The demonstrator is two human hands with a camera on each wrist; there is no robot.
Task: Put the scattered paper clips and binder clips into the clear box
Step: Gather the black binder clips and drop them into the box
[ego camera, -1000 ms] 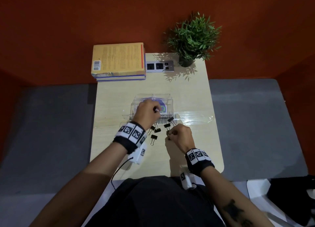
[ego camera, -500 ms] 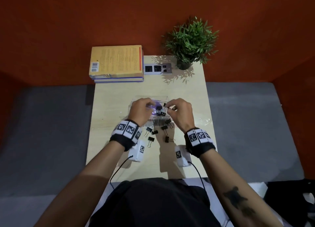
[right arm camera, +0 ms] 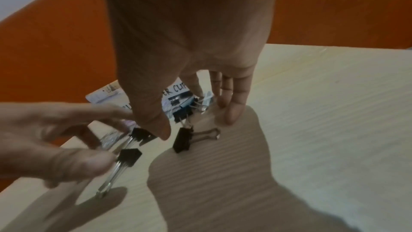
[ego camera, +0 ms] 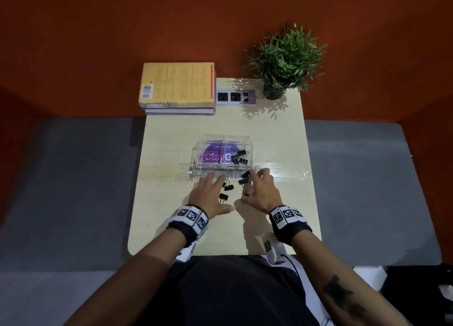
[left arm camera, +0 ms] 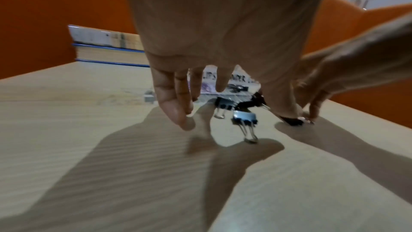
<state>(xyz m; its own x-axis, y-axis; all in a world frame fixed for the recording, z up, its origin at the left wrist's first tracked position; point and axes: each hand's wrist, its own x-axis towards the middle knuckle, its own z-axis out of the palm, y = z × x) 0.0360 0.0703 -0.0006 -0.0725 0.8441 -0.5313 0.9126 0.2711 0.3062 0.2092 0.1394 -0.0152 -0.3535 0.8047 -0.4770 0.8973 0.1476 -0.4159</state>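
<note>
The clear box (ego camera: 221,139) stands mid-table, with purple paper clips (ego camera: 210,156) in its left compartment and black binder clips (ego camera: 240,155) in its right. Just in front of it, several black binder clips (ego camera: 223,197) lie scattered on the wood. My left hand (ego camera: 209,191) hovers over them with fingers spread and holds nothing; one clip (left arm camera: 244,118) lies under its fingertips. My right hand (ego camera: 259,191) is spread beside it, fingers reaching down among the clips (right arm camera: 184,140), and also holds nothing. The left hand (right arm camera: 55,138) shows in the right wrist view next to another clip (right arm camera: 129,158).
The box's clear lid (ego camera: 284,174) lies open and flat in front of the box, stretching to the right. At the back of the table (ego camera: 171,227) are stacked books (ego camera: 177,85), a socket panel (ego camera: 235,97) and a potted plant (ego camera: 284,58). Grey floor flanks the table.
Both hands were over the box half a second ago. They have since pulled back toward me and opened above the scattered binder clips. The box's contents are now uncovered.
</note>
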